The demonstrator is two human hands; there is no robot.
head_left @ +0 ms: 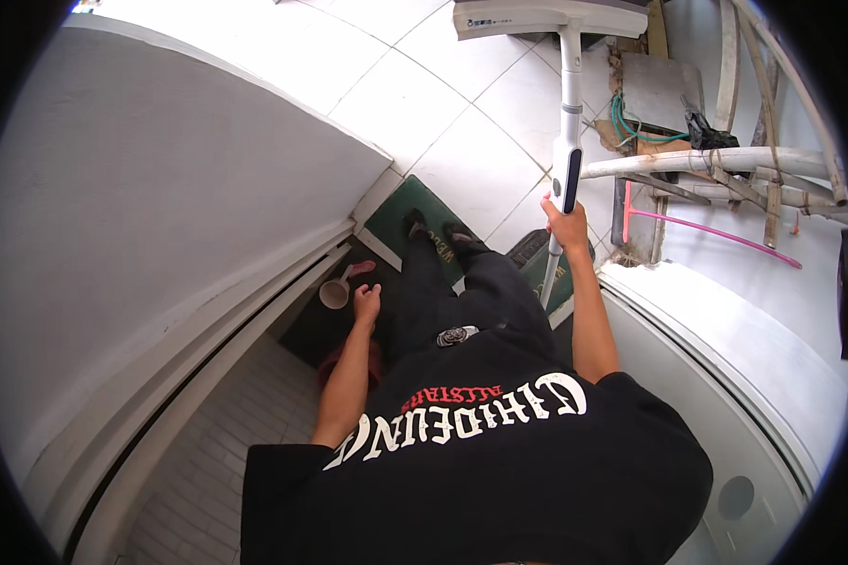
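Observation:
My right hand [568, 227] is wrapped round the handle of a long white mop [569, 132] with a dark inset in its thick grip. The mop's wide head [546, 19], pale with a dark grey edge, is at the far end of the view and is cut off by the top rim. Its thin lower pole runs down past my hand beside my leg. With fingers loosely curled and nothing visible in them, my left hand [367, 303] hangs at my left side. Close by it in the view is a dipper [335, 294] with a pinkish handle.
My feet stand on a green doormat [392, 216], near a dark slipper [529, 250]. White floor tiles [443, 94] stretch ahead. A low wall [188, 151] runs along the left. Bamboo poles [744, 162], a pink-handled squeegee [711, 226] and a green hose [620, 118] crowd the right.

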